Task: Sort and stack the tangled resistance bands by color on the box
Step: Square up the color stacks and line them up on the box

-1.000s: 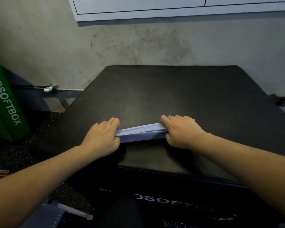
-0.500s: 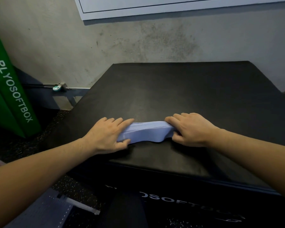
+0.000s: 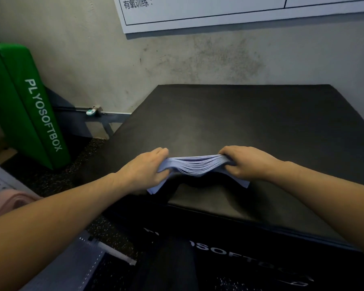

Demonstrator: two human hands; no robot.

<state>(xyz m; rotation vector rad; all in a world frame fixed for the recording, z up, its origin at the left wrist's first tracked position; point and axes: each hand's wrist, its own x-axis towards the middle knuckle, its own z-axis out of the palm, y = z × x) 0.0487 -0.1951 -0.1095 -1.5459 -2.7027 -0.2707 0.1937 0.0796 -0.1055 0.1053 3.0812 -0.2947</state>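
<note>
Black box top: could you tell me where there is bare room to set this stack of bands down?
The black box is bare from the hands back to the wall edge, and on the right. The near edge is crowded: the left hand and right hand grip the lavender bands there.

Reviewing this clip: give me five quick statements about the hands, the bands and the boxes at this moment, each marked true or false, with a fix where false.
1. Both hands grip one stack of light purple bands. True.
2. The left hand is flat and open beside the stack. False: it grips the stack's left end.
3. The stack is held over the black plyo box, near its front edge. True.
4. The green plyo box sits on top of the black one. False: it stands on the floor to the left, by the wall.
5. The right hand holds a pink band. False: it grips the purple stack's right end.
</note>
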